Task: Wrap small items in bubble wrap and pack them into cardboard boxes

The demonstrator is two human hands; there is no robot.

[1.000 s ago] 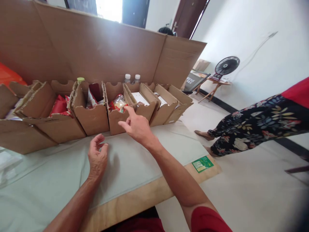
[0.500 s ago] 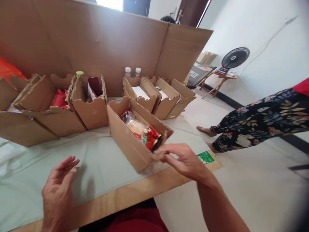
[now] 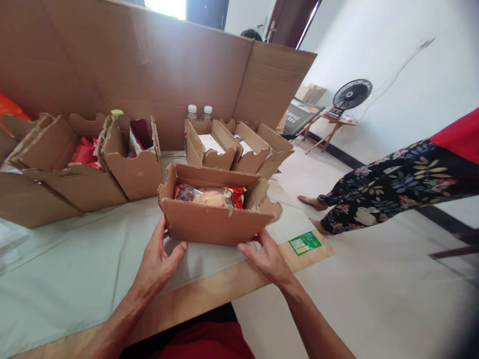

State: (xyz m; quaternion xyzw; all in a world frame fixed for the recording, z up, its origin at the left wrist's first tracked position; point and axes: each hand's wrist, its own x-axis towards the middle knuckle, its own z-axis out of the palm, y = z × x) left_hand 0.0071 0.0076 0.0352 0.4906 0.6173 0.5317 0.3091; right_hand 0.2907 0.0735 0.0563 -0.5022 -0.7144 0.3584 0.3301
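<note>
Where the two bare hands meet the lower middle of the frame, one cardboard box (image 3: 213,224) sits between them, set lengthwise across the picture. The left hand (image 3: 160,255) has its fingers at the box's left end; the right hand (image 3: 266,255) is at its lower right corner. In each grip, thumb and fingers stand apart; whether either is clamped on the box cannot be told. Red and clear packaging (image 3: 209,196) lies inside, number of packets not determinable.

Behind, at centre left, three boxes (image 3: 132,174) stand in a row; three more (image 3: 217,160) stand right of centre, a gap dividing the groups. Total boxes seen: seven. Two white-capped bottles (image 3: 192,113) and one light green cap (image 3: 117,113) show at the rear, before one cardboard panel (image 3: 149,65). The worktop (image 3: 187,303) carries one pale cloth (image 3: 86,264) and one green label (image 3: 305,243). At right: one standing person (image 3: 396,192) in patterned trousers, and one fan (image 3: 350,94).
</note>
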